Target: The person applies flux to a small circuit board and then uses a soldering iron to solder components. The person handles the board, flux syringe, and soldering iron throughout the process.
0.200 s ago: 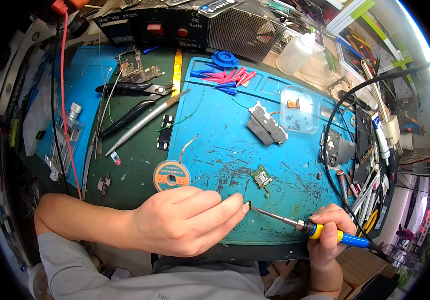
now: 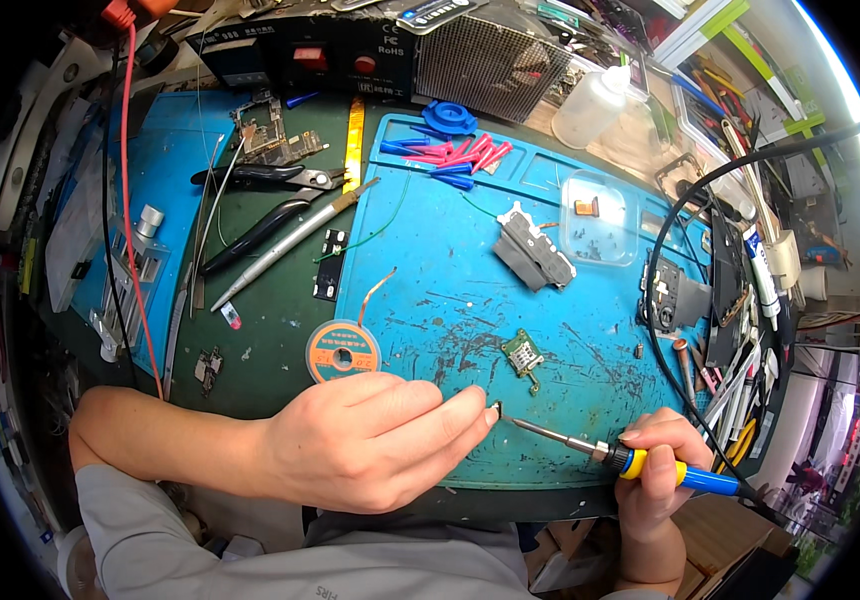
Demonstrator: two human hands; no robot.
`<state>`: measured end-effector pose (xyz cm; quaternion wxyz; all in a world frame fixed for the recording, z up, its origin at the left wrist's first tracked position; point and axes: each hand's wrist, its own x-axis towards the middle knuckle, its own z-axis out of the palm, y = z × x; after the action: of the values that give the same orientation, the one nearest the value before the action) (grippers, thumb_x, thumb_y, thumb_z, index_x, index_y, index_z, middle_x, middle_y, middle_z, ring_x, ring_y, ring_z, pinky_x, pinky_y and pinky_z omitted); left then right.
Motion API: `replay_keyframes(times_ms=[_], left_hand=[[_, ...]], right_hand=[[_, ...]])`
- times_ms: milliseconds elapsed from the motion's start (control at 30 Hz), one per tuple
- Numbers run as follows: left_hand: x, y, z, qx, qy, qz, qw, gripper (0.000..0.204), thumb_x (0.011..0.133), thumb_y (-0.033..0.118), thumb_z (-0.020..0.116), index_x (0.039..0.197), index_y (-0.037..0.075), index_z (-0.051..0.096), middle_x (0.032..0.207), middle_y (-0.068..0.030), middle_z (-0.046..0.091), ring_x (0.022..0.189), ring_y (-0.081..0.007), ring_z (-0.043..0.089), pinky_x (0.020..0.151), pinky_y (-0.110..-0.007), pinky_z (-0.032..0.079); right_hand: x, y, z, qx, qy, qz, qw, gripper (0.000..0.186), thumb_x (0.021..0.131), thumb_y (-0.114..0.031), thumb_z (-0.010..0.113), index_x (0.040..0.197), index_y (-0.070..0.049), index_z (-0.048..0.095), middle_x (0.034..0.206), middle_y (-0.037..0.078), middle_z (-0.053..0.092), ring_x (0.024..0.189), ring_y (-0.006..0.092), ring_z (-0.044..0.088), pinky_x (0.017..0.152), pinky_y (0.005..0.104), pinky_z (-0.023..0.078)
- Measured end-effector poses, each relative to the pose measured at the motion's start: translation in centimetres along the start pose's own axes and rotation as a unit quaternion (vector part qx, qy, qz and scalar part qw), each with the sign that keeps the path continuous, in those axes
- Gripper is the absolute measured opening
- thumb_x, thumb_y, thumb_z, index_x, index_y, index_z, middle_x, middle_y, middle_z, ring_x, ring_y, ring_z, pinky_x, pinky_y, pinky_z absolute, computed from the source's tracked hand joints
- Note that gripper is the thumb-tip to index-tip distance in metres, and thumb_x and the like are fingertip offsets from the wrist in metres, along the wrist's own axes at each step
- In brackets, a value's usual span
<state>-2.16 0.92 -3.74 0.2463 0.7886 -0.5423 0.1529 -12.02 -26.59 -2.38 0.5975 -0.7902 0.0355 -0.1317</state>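
My right hand (image 2: 658, 470) grips a soldering iron (image 2: 685, 474) with a blue and yellow handle. Its metal tip points left and ends right beside the fingertips of my left hand (image 2: 380, 445). Those fingers are pinched together on a tiny dark part (image 2: 497, 408), mostly covered by the fingertips and too small to name. Whether the tip touches the part I cannot tell. Just beyond lies a small green circuit board (image 2: 523, 356) with a silvery square on it. A spool of copper desoldering braid (image 2: 344, 352) stands behind my left wrist, its loose end sticking up.
Under the work is a scratched blue mat (image 2: 420, 300). A grey-black module (image 2: 535, 250) and a clear tray (image 2: 600, 220) lie farther back. Pliers (image 2: 260, 235) and a silver pen-shaped tool (image 2: 295, 245) rest at left. The black cable (image 2: 655, 300) arcs down the right side.
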Motion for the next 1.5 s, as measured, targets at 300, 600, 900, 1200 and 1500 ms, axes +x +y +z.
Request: replay_keyframes(times_ms=[300, 600, 900, 1200, 1500], left_hand=[[-0.03, 0.06, -0.02, 0.000, -0.001, -0.003, 1.000, 0.035, 0.067, 0.011, 0.068, 0.099, 0.007, 0.078, 0.105, -0.0026, 0.070, 0.074, -0.0093, 0.060, 0.061, -0.021, 0.047], [0.00, 0.06, -0.03, 0.001, -0.002, -0.003, 1.000, 0.033, 0.067, 0.011, 0.069, 0.099, 0.007, 0.078, 0.105, -0.0023, 0.070, 0.074, -0.0091, 0.061, 0.061, -0.021, 0.047], [0.06, 0.04, -0.07, 0.000, -0.003, -0.003, 1.000, 0.033, 0.068, 0.011, 0.069, 0.099, 0.007, 0.078, 0.105, -0.0022, 0.070, 0.074, -0.0091, 0.061, 0.061, -0.021, 0.046], [0.01, 0.06, -0.05, 0.003, 0.000, -0.003, 1.000, 0.034, 0.068, 0.012, 0.069, 0.100, 0.007, 0.078, 0.106, -0.0021, 0.070, 0.076, -0.0091, 0.061, 0.062, -0.021, 0.047], [-0.03, 0.04, -0.25, 0.005, -0.014, -0.001, 1.000, 0.036, 0.067, 0.012, 0.068, 0.101, 0.007, 0.078, 0.107, -0.0021, 0.070, 0.076, -0.0094, 0.060, 0.062, -0.021, 0.047]], right_hand=[[-0.13, -0.33, 0.08, -0.005, -0.012, 0.015, 1.000, 0.030, 0.091, -0.029, 0.060, 0.083, 0.000, 0.063, 0.071, 0.009, 0.057, 0.062, 0.0150, 0.051, 0.058, 0.0277, 0.040], [0.01, -0.14, -0.04, -0.008, -0.004, 0.000, 1.000, 0.032, 0.091, -0.030, 0.064, 0.083, 0.000, 0.068, 0.069, 0.010, 0.064, 0.059, 0.0174, 0.059, 0.055, 0.0284, 0.044], [-0.05, -0.11, 0.08, -0.001, 0.006, 0.000, 1.000, 0.031, 0.090, -0.029, 0.064, 0.083, 0.001, 0.069, 0.068, 0.010, 0.063, 0.058, 0.0169, 0.057, 0.055, 0.0282, 0.044], [-0.10, -0.07, 0.00, 0.001, 0.002, -0.003, 1.000, 0.028, 0.089, -0.026, 0.064, 0.083, 0.001, 0.069, 0.068, 0.010, 0.062, 0.058, 0.0164, 0.057, 0.055, 0.0279, 0.043], [-0.37, -0.08, -0.06, 0.020, -0.029, 0.009, 0.999, 0.025, 0.092, -0.024, 0.061, 0.086, 0.000, 0.059, 0.074, 0.007, 0.052, 0.063, 0.0129, 0.044, 0.058, 0.0272, 0.035]])
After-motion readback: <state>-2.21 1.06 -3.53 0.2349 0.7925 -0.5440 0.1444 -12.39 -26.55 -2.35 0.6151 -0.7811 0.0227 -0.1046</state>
